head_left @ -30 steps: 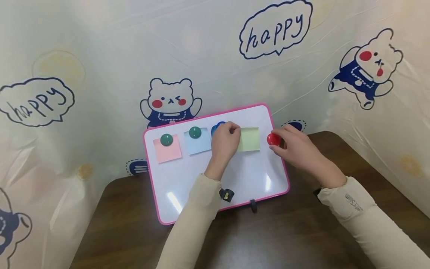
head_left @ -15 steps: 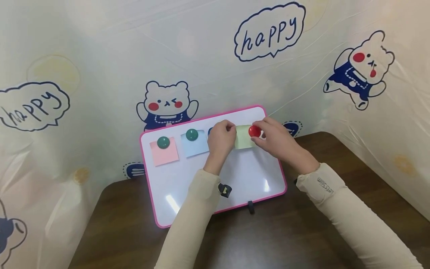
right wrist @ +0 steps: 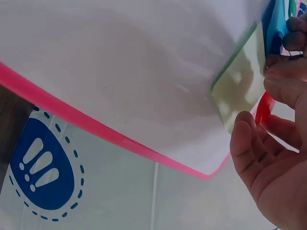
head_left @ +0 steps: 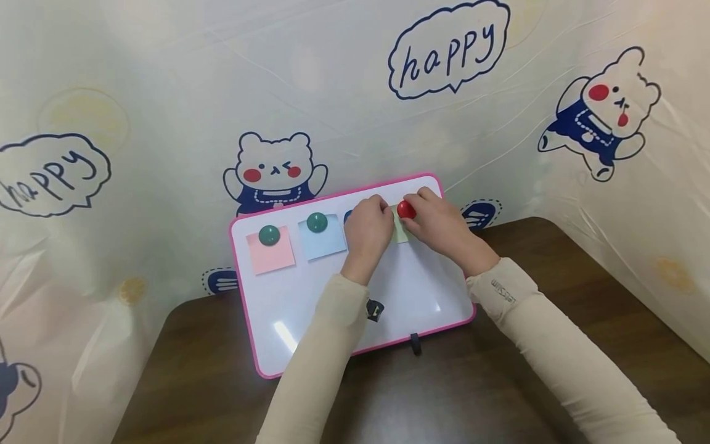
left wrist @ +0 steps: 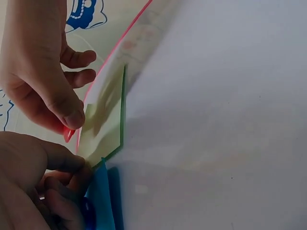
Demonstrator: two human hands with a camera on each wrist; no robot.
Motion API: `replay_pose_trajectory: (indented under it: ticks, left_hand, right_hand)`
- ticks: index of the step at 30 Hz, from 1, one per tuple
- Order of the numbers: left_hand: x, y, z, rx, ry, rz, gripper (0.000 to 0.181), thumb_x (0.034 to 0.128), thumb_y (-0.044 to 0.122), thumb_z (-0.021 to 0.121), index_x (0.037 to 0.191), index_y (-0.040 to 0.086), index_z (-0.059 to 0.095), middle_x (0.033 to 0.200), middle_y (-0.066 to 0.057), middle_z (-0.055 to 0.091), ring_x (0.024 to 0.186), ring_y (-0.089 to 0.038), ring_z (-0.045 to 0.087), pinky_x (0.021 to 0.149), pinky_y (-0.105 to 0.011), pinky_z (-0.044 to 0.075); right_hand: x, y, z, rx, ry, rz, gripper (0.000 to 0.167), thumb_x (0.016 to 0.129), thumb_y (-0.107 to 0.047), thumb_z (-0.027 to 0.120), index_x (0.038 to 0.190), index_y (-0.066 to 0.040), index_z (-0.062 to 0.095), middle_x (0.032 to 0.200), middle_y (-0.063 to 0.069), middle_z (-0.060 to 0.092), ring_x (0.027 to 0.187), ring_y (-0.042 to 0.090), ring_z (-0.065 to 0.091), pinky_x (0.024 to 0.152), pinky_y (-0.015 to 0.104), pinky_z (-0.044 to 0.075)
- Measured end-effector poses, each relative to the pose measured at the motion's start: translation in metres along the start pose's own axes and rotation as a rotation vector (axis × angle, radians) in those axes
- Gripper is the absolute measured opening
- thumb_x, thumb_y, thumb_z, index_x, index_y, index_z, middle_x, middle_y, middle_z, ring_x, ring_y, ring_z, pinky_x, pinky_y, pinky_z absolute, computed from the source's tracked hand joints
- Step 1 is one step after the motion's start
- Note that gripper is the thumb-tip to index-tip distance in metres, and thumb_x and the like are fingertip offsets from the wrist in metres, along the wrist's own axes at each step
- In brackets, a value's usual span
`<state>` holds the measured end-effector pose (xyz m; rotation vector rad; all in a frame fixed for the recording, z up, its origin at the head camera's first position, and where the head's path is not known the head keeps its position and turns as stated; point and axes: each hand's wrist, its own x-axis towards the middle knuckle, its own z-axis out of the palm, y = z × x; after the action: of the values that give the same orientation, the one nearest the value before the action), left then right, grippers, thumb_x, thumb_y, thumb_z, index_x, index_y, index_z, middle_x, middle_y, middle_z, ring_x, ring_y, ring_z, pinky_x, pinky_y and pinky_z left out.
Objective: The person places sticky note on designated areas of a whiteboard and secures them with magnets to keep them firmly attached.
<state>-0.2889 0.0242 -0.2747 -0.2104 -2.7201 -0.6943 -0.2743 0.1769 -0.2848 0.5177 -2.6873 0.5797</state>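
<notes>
A small whiteboard [head_left: 421, 271] with a pink frame leans at a tilt on the table. My left hand [head_left: 368, 234] pinches the left edge of a pale green sticky note [head_left: 402, 234] against the board's upper right. Just over that note, my right hand [head_left: 444, 227] holds a round red magnet [head_left: 407, 209] between thumb and fingers; whether the magnet touches the paper I cannot tell. Beneath my left hand, a blue sheet [left wrist: 101, 196] with a blue magnet [left wrist: 88, 213] shows in the left wrist view, mostly covered in the head view.
Green magnets hold a pink sticky note [head_left: 275, 258] and a light blue sticky note [head_left: 328, 243] on the board's upper left. A black clip [head_left: 415, 344] sits at the bottom frame. Behind the brown table [head_left: 421, 401] hangs a printed curtain [head_left: 344, 92].
My right hand has carried the red magnet leftward from the board's right edge to above the green note. The left hand has stayed at the note's left edge.
</notes>
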Motion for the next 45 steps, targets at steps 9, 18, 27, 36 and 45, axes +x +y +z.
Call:
replay_pose_trajectory:
  ticks: [9, 18, 27, 36, 45]
  left_hand:
    - [0.006, 0.005, 0.001, 0.065, -0.002, -0.02, 0.02, 0.1005, 0.027, 0.061, 0.099, 0.008, 0.069, 0.079, -0.003, 0.065, 0.069, -0.019, 0.06, 0.063, -0.031, 0.051]
    - [0.007, 0.006, 0.004, 0.112, -0.024, -0.038, 0.022, 0.0996, 0.03, 0.064, 0.102, 0.008, 0.068, 0.081, -0.003, 0.065, 0.071, -0.019, 0.061, 0.065, -0.031, 0.053]
    - [0.008, 0.009, 0.006, 0.188, -0.036, -0.007, 0.026, 0.1003, 0.032, 0.062, 0.106, 0.006, 0.068, 0.084, -0.005, 0.063, 0.071, -0.019, 0.061, 0.064, -0.03, 0.054]
    - [0.003, 0.005, 0.003, 0.204, -0.029, 0.015, 0.027, 0.0998, 0.031, 0.064, 0.11, 0.006, 0.067, 0.086, -0.007, 0.063, 0.068, -0.019, 0.06, 0.063, -0.031, 0.054]
    - [0.003, 0.004, 0.005, 0.189, -0.031, 0.045, 0.034, 0.0984, 0.028, 0.067, 0.125, 0.008, 0.061, 0.094, -0.007, 0.065, 0.066, -0.018, 0.061, 0.064, -0.028, 0.054]
  right_hand:
    - [0.009, 0.002, 0.005, -0.045, 0.042, -0.014, 0.043, 0.095, -0.023, 0.072, 0.13, -0.001, 0.059, 0.11, 0.017, 0.057, 0.087, 0.029, 0.06, 0.081, 0.042, 0.057]
    - [0.011, 0.004, 0.016, -0.02, 0.054, 0.018, 0.047, 0.095, -0.023, 0.073, 0.133, -0.001, 0.057, 0.112, 0.019, 0.057, 0.091, 0.03, 0.061, 0.086, 0.042, 0.056]
    - [0.015, 0.006, 0.02, 0.004, 0.066, 0.059, 0.046, 0.096, -0.025, 0.071, 0.133, -0.002, 0.058, 0.112, 0.018, 0.056, 0.093, 0.031, 0.06, 0.087, 0.043, 0.055]
    - [0.015, 0.001, 0.023, 0.006, 0.05, 0.086, 0.045, 0.097, -0.026, 0.07, 0.133, -0.004, 0.057, 0.11, 0.017, 0.057, 0.09, 0.03, 0.059, 0.085, 0.044, 0.055]
    - [0.014, 0.003, 0.017, -0.019, 0.058, 0.074, 0.046, 0.096, -0.027, 0.07, 0.134, -0.005, 0.057, 0.108, 0.016, 0.057, 0.086, 0.028, 0.059, 0.079, 0.042, 0.057]
